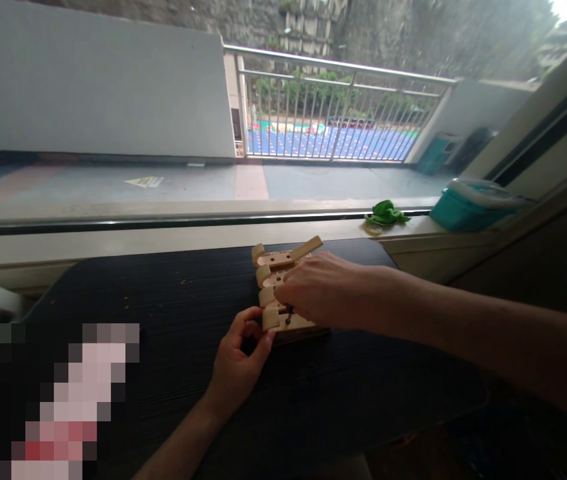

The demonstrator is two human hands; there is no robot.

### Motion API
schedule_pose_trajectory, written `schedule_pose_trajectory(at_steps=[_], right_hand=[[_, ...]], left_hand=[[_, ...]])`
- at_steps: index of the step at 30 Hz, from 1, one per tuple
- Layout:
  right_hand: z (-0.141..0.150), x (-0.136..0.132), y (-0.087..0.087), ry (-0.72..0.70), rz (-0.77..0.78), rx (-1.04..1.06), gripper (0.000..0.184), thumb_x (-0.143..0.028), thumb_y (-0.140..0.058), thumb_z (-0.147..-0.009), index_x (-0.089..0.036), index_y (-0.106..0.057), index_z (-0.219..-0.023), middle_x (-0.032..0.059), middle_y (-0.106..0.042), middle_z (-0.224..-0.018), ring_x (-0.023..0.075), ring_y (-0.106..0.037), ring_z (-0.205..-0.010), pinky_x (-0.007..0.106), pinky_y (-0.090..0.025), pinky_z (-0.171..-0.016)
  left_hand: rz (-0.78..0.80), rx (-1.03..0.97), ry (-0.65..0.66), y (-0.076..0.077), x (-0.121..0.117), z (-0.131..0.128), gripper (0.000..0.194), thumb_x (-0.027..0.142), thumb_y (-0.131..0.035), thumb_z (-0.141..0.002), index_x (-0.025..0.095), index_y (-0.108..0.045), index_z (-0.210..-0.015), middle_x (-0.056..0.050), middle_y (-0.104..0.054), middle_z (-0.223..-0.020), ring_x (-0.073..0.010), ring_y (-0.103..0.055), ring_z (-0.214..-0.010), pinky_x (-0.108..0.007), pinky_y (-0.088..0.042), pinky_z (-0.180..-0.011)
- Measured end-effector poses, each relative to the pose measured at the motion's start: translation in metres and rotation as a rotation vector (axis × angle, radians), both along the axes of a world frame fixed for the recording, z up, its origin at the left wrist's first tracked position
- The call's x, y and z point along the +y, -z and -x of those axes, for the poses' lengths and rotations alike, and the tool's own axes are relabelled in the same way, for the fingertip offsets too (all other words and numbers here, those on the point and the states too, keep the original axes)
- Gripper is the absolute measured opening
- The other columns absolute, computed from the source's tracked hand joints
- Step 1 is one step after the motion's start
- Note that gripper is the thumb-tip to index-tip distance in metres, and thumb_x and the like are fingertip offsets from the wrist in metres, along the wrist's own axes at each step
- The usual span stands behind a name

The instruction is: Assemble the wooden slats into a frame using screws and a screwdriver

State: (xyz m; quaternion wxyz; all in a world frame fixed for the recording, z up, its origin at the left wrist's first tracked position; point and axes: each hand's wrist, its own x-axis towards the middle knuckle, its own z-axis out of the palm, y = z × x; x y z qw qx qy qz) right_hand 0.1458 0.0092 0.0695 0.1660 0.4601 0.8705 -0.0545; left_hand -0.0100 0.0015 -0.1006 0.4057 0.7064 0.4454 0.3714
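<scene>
A row of pale wooden pieces (277,259) with holes lies on a dark ribbed table (163,313) near the window. My left hand (237,363) is curled at the near end of the row, its thumb and fingers pressed against the front piece (270,319). My right hand (321,290) reaches in from the right and rests over the pieces. Its fingers pinch a small dark pin-like part (288,314) standing in a hole of the front piece. One wooden stick (308,247) pokes out at the far end.
A window sill (113,240) runs behind the table. On it at the right lie a green cloth (386,215) and a teal box (468,205). A blurred-out patch (63,400) covers the near left. Outside are a balcony railing (338,110) and a grey wall.
</scene>
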Motion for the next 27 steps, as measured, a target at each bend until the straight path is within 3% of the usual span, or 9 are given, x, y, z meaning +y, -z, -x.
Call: schedule_pose_trajectory(at_steps=[14, 21, 27], right_hand=[[-0.003, -0.003, -0.003, 0.114, 0.007, -0.058, 0.024, -0.019, -0.048, -0.08, -0.008, -0.062, -0.095, 0.0146, -0.064, -0.088, 0.0199, -0.059, -0.083, 0.028, -0.04, -0.068], [0.004, -0.001, -0.014, 0.07, 0.019, -0.06, 0.02, -0.01, -0.05, -0.076, -0.008, -0.063, -0.091, 0.0133, -0.064, -0.083, 0.0191, -0.059, -0.081, 0.025, -0.038, -0.064], [0.003, 0.002, -0.004, 0.05, 0.043, -0.052, 0.016, -0.007, -0.052, -0.074, -0.007, -0.064, -0.084, 0.0116, -0.064, -0.075, 0.0174, -0.059, -0.075, 0.024, -0.037, -0.065]], left_hand=[[-0.02, -0.01, 0.002, 0.0, 0.0, 0.0, 0.032, 0.034, -0.055, -0.077, 0.02, -0.049, -0.106, 0.005, -0.058, -0.07, -0.0105, -0.057, -0.067, -0.022, -0.045, -0.065], [-0.02, -0.017, 0.008, -0.001, 0.0, 0.0, 0.032, 0.033, -0.055, -0.077, 0.021, -0.049, -0.107, 0.004, -0.059, -0.072, -0.0111, -0.058, -0.069, -0.022, -0.045, -0.066], [-0.012, -0.022, 0.018, -0.002, -0.001, 0.0, 0.03, 0.032, -0.055, -0.078, 0.021, -0.048, -0.105, 0.005, -0.059, -0.069, -0.0106, -0.058, -0.067, -0.022, -0.044, -0.065]])
